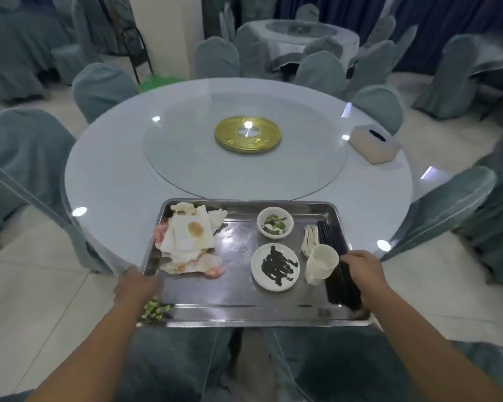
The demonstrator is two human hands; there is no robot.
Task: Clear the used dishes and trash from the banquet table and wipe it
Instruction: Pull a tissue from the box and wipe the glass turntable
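Observation:
A steel tray (238, 285) sits at the near edge of the round white table (114, 175). On it lie soiled napkins (189, 239), a small bowl (275, 222) with green scraps, a plate (275, 266) smeared with dark sauce, a stack of paper cups (321, 264) lying on its side, white spoons (310, 239), black chopsticks (337, 265) and green scraps (154, 311). My left hand (135, 285) grips the tray's left rim. My right hand (360, 271) grips the tray's right side over the chopsticks.
A glass turntable (186, 158) with a gold hub (247, 134) fills the table's middle. A tissue box (373, 143) stands at the right. Covered chairs (21, 158) ring the table, two close to me below the tray. More tables stand behind.

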